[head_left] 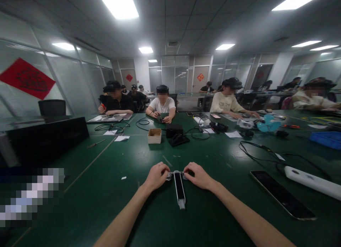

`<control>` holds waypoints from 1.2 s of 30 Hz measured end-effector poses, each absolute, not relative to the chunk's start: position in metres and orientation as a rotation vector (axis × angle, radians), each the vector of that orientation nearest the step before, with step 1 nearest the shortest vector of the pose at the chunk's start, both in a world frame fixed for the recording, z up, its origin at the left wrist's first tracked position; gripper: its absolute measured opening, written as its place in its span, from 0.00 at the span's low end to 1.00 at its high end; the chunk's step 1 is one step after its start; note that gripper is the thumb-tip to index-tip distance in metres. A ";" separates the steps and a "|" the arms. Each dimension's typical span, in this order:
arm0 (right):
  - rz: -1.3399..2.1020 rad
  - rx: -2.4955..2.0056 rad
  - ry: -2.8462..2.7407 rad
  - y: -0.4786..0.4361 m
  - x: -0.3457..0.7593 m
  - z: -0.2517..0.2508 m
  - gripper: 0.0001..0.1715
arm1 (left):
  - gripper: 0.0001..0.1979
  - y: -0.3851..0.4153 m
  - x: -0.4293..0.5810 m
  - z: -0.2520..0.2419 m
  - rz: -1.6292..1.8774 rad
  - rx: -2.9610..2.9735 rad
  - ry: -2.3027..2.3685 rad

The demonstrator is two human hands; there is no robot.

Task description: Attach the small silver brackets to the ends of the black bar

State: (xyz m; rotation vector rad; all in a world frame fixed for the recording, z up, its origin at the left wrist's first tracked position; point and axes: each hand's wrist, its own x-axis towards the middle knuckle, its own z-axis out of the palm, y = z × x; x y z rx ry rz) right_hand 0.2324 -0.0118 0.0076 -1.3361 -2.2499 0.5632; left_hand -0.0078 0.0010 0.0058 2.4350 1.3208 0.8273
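Observation:
A narrow black device with a grey tip (179, 188) lies lengthwise on the green table (112, 190) straight in front of me. My left hand (157, 175) is curled and pinches the small metal part at the left side of its far end. My right hand (198, 176) is curled the same way on the right side of that end. Both forearms reach in from the bottom of the view.
A dark phone (282, 194) and a white power strip (313, 182) with black cables lie to my right. A small cardboard box (155, 135) and black gear (177, 135) sit mid-table. Several seated people work at the far side. A blue tray (326, 139) stands far right.

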 end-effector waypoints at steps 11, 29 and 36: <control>0.583 -1.782 -2.247 -0.043 0.174 0.031 0.28 | 0.09 0.008 -0.015 -0.002 0.960 2.389 1.370; 0.027 -2.301 -1.949 0.054 0.354 0.037 0.16 | 0.09 0.012 -0.015 -0.008 1.018 2.362 1.386; -0.022 -2.537 -1.904 0.083 0.433 0.017 0.18 | 0.09 0.011 -0.015 -0.007 0.973 2.368 1.390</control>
